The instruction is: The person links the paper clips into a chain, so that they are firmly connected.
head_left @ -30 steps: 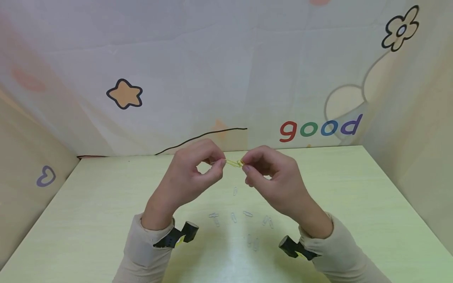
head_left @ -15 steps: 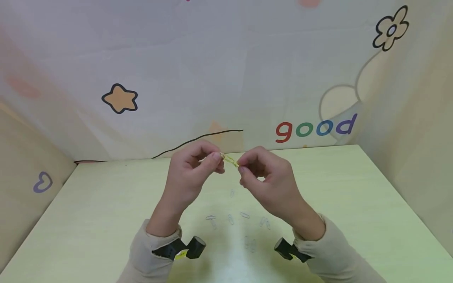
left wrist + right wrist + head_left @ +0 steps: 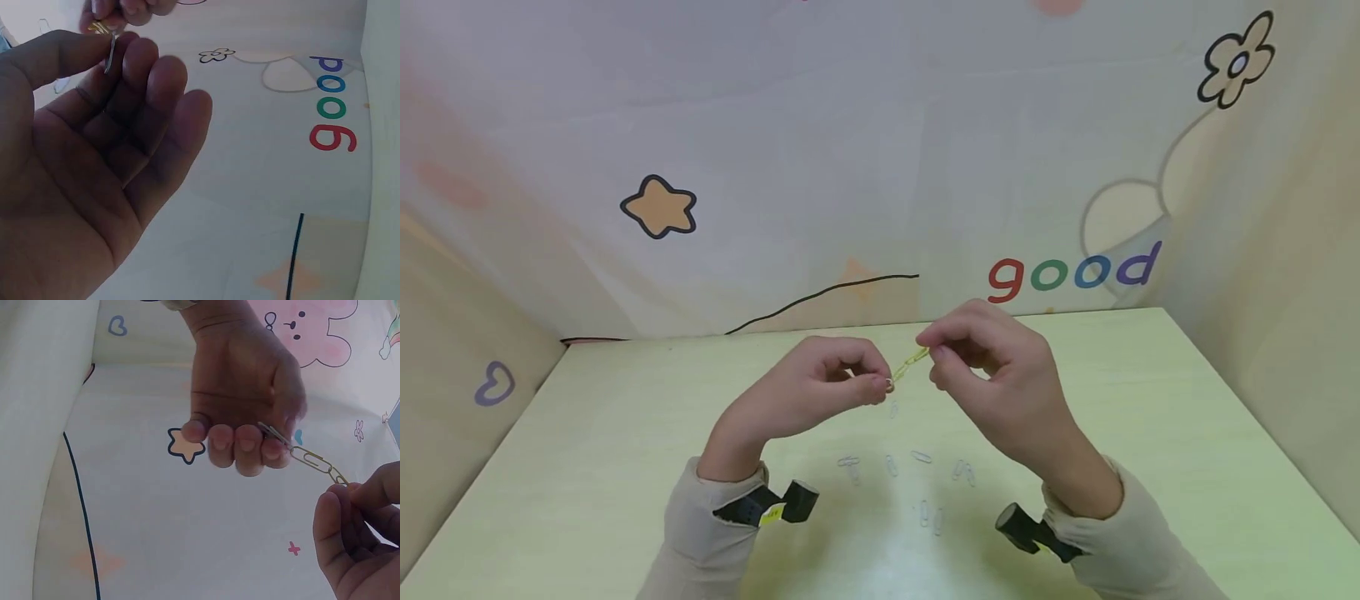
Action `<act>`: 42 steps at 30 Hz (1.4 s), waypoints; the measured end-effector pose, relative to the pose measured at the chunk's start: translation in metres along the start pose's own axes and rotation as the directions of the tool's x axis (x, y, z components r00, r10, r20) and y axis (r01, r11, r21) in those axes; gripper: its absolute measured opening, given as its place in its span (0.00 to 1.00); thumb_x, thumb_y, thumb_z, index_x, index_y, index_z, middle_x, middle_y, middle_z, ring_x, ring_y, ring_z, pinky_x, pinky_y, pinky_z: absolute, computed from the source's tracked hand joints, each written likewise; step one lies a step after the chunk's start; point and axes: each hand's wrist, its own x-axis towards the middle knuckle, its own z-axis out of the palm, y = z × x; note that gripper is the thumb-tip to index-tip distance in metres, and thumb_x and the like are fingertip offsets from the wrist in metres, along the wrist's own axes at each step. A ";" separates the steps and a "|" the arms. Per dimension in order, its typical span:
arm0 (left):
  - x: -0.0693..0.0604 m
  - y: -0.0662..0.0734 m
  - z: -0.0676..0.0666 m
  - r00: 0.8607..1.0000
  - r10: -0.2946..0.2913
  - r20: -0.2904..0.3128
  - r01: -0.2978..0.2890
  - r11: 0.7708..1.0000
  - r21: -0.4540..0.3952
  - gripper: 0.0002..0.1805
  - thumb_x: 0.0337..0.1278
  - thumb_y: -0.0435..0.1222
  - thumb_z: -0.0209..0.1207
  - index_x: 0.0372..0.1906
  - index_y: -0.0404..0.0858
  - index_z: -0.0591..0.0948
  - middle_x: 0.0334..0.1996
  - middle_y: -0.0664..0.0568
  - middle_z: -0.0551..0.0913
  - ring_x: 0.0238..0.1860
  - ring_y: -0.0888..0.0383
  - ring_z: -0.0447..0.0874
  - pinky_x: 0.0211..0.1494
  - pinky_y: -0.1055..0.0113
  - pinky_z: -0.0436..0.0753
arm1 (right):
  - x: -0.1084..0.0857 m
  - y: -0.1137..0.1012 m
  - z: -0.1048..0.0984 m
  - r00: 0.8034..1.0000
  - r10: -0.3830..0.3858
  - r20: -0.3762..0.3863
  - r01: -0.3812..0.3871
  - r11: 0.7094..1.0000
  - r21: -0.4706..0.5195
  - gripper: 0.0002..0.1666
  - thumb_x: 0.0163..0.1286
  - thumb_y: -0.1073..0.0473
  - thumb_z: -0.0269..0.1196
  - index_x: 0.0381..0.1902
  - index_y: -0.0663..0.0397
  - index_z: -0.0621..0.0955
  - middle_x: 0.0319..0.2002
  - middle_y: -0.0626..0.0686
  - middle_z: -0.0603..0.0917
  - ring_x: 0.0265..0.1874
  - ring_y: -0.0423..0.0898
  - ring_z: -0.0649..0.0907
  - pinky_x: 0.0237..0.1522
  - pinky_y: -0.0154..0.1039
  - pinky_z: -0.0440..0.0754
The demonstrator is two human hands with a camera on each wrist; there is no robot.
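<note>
Two grips (image 3: pixel 808 387) (image 3: pixel 1003 383) hold three paperclips (image 3: pixel 310 459).

Left hand (image 3: pixel 812 385), right hand (image 3: pixel 1013 392): 2 pinches

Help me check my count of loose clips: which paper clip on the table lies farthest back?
In the head view, the lone paper clip just below and right of the left hand; all other loose clips lie nearer the picture's bottom edge.
</note>
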 end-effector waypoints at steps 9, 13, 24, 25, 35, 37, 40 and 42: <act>0.015 -0.026 0.013 0.994 0.069 0.086 -0.053 0.983 -0.176 0.10 0.69 0.32 0.55 0.47 0.32 0.84 0.42 0.45 0.85 0.48 0.39 0.81 0.56 0.53 0.79 | -0.002 0.000 -0.001 0.998 -0.036 0.046 0.038 0.998 -0.042 0.16 0.62 0.81 0.59 0.39 0.61 0.86 0.33 0.51 0.82 0.25 0.44 0.79 0.26 0.32 0.78; 0.016 -0.029 0.017 0.989 0.124 0.079 -0.101 0.965 -0.242 0.14 0.71 0.35 0.53 0.49 0.30 0.82 0.44 0.43 0.86 0.49 0.39 0.81 0.54 0.54 0.77 | -0.001 0.000 0.000 0.997 -0.044 0.069 0.051 0.995 -0.090 0.16 0.62 0.80 0.60 0.39 0.60 0.86 0.32 0.48 0.82 0.24 0.43 0.78 0.24 0.32 0.75; 0.010 -0.021 0.015 0.998 0.038 0.059 -0.018 0.949 -0.316 0.12 0.70 0.35 0.53 0.31 0.33 0.80 0.27 0.42 0.81 0.32 0.45 0.85 0.49 0.46 0.83 | 0.000 0.003 0.002 0.996 -0.053 0.073 0.062 0.989 -0.131 0.16 0.61 0.80 0.62 0.42 0.58 0.84 0.31 0.47 0.81 0.19 0.41 0.74 0.21 0.32 0.72; 0.009 -0.019 0.013 0.998 0.026 0.062 -0.006 0.950 -0.311 0.12 0.69 0.35 0.53 0.31 0.33 0.80 0.26 0.42 0.81 0.31 0.46 0.85 0.47 0.46 0.83 | 0.000 0.004 0.003 0.995 -0.060 0.074 0.070 0.989 -0.132 0.16 0.61 0.80 0.62 0.42 0.58 0.83 0.31 0.47 0.82 0.20 0.41 0.74 0.22 0.32 0.72; 0.003 -0.010 0.002 1.000 -0.018 -0.012 0.013 0.952 -0.306 0.11 0.66 0.34 0.54 0.31 0.30 0.79 0.29 0.46 0.79 0.26 0.48 0.84 0.44 0.45 0.84 | -0.001 0.013 0.005 0.995 -0.081 0.061 0.088 0.986 -0.140 0.14 0.60 0.80 0.65 0.40 0.60 0.82 0.32 0.48 0.82 0.23 0.42 0.76 0.25 0.32 0.75; 0.001 -0.009 -0.002 0.999 -0.023 -0.049 0.009 0.961 -0.275 0.10 0.65 0.34 0.56 0.31 0.32 0.81 0.28 0.46 0.79 0.26 0.48 0.85 0.44 0.46 0.84 | -0.001 0.016 0.004 0.997 -0.050 0.064 0.059 0.985 -0.160 0.14 0.61 0.79 0.65 0.40 0.60 0.82 0.31 0.47 0.82 0.23 0.42 0.77 0.25 0.32 0.76; -0.002 -0.009 -0.009 0.994 -0.028 -0.103 0.003 0.972 -0.237 0.09 0.65 0.34 0.57 0.30 0.36 0.82 0.28 0.47 0.80 0.27 0.48 0.85 0.45 0.48 0.84 | -0.002 0.022 0.002 0.995 0.057 0.081 -0.041 0.981 -0.190 0.13 0.63 0.77 0.65 0.41 0.59 0.83 0.30 0.46 0.82 0.22 0.43 0.77 0.24 0.34 0.76; -0.005 -0.009 -0.013 0.990 -0.023 -0.138 -0.009 0.974 -0.227 0.08 0.65 0.32 0.57 0.30 0.37 0.82 0.27 0.47 0.80 0.27 0.48 0.85 0.46 0.49 0.84 | -0.002 0.026 0.001 0.982 0.155 0.111 -0.128 0.968 -0.216 0.12 0.65 0.75 0.64 0.43 0.58 0.83 0.30 0.46 0.81 0.21 0.43 0.78 0.24 0.35 0.77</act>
